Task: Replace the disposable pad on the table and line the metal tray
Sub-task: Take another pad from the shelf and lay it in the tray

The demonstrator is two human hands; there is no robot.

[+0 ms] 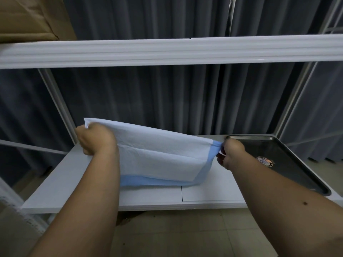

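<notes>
A white disposable pad with a blue border hangs stretched between my two hands above the white table. Its lower blue edge droops onto the tabletop. My left hand grips the pad's upper left corner in a closed fist. My right hand pinches the blue right corner. The dark metal tray lies flat on the table's right end, just right of my right hand, with a round sticker on its floor. Nothing lies in the tray.
A white shelf rail crosses the view above the table. White frame posts stand at both sides. Grey curtains hang behind. A brown cardboard box sits on the upper shelf at left. Tiled floor lies below.
</notes>
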